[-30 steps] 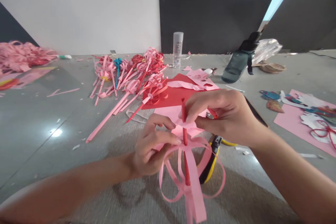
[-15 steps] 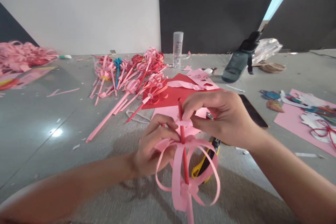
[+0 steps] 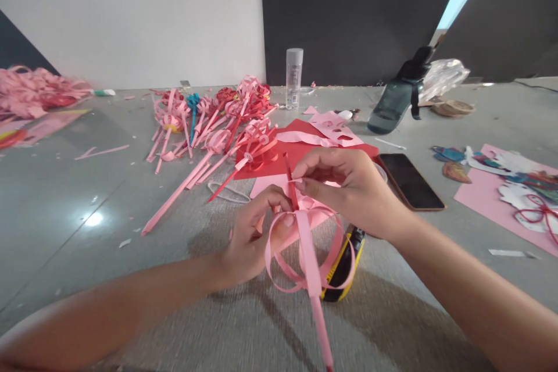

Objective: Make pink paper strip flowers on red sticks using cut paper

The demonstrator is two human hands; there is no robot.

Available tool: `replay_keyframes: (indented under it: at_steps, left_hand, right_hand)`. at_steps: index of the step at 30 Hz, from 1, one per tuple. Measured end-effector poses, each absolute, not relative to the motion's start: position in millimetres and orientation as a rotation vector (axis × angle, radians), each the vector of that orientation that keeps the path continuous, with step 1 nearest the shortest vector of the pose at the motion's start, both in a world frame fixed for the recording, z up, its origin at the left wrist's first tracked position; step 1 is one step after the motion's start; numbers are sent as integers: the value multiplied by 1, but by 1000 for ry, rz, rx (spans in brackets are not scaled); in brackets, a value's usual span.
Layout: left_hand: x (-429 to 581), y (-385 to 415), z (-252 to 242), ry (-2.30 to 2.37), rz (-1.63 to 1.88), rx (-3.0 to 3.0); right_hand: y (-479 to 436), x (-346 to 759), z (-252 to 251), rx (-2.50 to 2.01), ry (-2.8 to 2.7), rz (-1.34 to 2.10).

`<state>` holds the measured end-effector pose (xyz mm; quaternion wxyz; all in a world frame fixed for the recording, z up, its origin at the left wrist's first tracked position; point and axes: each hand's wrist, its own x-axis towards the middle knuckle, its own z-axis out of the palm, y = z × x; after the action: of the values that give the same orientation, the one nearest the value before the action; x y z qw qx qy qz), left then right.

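Between my hands is a pink paper lantern (image 3: 311, 256) of curved strips, tilted with its pink stem (image 3: 320, 325) pointing down toward me. A red paper stick (image 3: 288, 170) pokes out of its far end. My left hand (image 3: 257, 238) is closed, pinching the lantern where its strips gather round the stick. With thumb and forefinger, my right hand (image 3: 349, 189) pinches a small pink paper piece (image 3: 295, 181) at the red stick, just beyond the lantern. Partly behind the strips lies a yellow and black utility knife (image 3: 355, 253).
Several finished-looking paper lanterns (image 3: 218, 122) lie in a heap beyond my left hand. Red paper (image 3: 300, 154) and pink scraps are ahead. A phone (image 3: 412, 180) lies to the right, with a dark water bottle (image 3: 392, 104) behind it. A clear bottle (image 3: 294, 78) stands near the wall.
The lantern has tipped, its far end swinging away and its stem now showing toward me. My right hand has shifted slightly left, keeping hold of the small pink piece; the phone is more exposed.
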<state>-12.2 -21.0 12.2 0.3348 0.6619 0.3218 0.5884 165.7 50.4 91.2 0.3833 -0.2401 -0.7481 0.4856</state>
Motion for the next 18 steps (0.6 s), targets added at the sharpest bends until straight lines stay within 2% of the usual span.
replay_keyframes:
  at_steps: [7,18]
  left_hand:
    - [-10,-20,17,861,1550,1706]
    - [-10,-20,18,836,1503,1620]
  right_hand:
    - [52,166,91,-681,-1857,1131]
    - [56,163,82,-737,-1724,1176]
